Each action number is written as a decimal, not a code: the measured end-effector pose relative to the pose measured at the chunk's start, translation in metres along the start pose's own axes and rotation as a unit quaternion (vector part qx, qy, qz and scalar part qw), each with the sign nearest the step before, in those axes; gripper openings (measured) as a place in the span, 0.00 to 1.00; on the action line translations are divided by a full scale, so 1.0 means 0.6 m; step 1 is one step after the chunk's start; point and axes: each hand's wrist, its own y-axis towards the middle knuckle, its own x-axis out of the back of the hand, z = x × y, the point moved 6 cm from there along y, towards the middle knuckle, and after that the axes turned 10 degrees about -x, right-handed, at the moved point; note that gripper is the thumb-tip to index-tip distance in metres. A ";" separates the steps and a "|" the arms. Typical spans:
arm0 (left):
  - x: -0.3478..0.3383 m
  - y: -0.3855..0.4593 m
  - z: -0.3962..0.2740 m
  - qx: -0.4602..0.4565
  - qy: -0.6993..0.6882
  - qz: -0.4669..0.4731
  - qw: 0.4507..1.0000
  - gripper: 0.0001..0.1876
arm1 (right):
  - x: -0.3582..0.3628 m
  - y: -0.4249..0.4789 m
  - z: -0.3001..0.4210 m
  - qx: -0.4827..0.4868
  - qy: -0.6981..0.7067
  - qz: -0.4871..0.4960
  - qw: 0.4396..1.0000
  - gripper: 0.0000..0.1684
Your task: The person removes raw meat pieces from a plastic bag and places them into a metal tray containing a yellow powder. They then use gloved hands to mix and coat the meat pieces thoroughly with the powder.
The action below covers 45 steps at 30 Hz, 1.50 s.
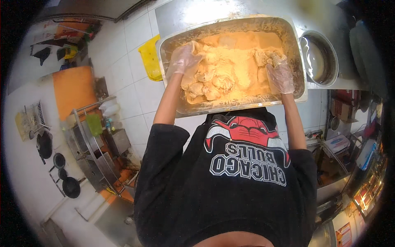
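A deep rectangular metal pan (240, 106) lies before me, holding orange-yellow flour-like powder (243, 66). Several coated pieces of what looks like chicken (205, 88) rest in the powder towards the pan's left side. My left hand (185, 58), in a clear plastic glove, is inside the pan at the left, its fingers at the powder and pieces; whether it grips one is hidden. At the right side my right hand (280, 75), gloved likewise, has its fingers around a coated piece (274, 57).
A round metal pot with liquid (319, 58) stands just right of the pan on the steel counter (191, 14). A yellow plastic container (151, 58) shows beyond the pan's left edge. Metal racks (92, 145) and hanging pans (71, 187) are farther left; cardboard boxes (342, 111) are at right.
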 end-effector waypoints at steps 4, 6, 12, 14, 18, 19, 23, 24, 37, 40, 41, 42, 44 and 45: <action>-0.034 -0.045 0.038 -0.028 0.139 -0.055 0.988 0.30 | 0.010 0.006 0.038 0.068 -0.045 0.029 0.996 0.19; -0.052 -0.010 0.097 -0.032 0.143 -0.030 0.989 0.31 | 0.014 0.031 0.032 0.100 0.052 0.052 0.992 0.16; -0.126 0.037 0.186 -0.004 -0.099 0.147 0.984 0.17 | 0.125 0.052 0.157 0.137 -0.004 0.029 0.990 0.11; -0.170 0.038 0.255 -0.053 -0.194 0.172 0.964 0.15 | 0.140 0.057 0.170 0.141 0.042 0.019 0.989 0.08; -0.137 0.031 0.167 -0.044 -0.030 0.179 0.982 0.15 | 0.116 0.056 0.147 0.104 0.045 0.088 0.990 0.08; -0.118 0.024 0.140 -0.043 0.027 0.158 0.986 0.15 | 0.100 0.058 0.141 0.099 0.041 0.113 0.988 0.09; -0.099 -0.013 0.118 -0.028 -0.188 0.038 0.981 0.15 | 0.088 0.063 0.133 0.088 0.063 0.053 0.993 0.08; -0.092 -0.017 0.120 -0.036 -0.185 0.030 0.982 0.17 | 0.086 0.061 0.142 0.129 0.049 0.051 0.989 0.08; 0.062 -0.062 -0.028 -0.138 -0.016 -0.215 0.967 0.22 | 0.027 0.121 -0.011 0.048 0.034 -0.006 0.998 0.09; -0.074 -0.056 -0.084 -0.257 -0.124 -0.111 0.952 0.25 | 0.089 0.102 0.120 -0.010 -0.002 0.129 0.992 0.10; -0.125 -0.043 -0.115 -0.273 -0.248 -0.069 0.927 0.25 | 0.090 0.107 0.118 -0.001 0.016 0.152 0.988 0.10; -0.147 -0.048 -0.178 -0.346 -0.066 -0.088 0.932 0.24 | 0.086 0.110 0.110 0.004 0.033 0.175 0.984 0.10; -0.206 -0.038 -0.246 -0.386 0.129 -0.040 0.913 0.23 | 0.074 0.104 0.094 -0.006 0.034 0.228 0.973 0.11; -0.234 -0.016 -0.257 -0.365 0.138 0.027 0.920 0.23 | 0.066 0.099 0.085 -0.021 0.015 0.259 0.965 0.13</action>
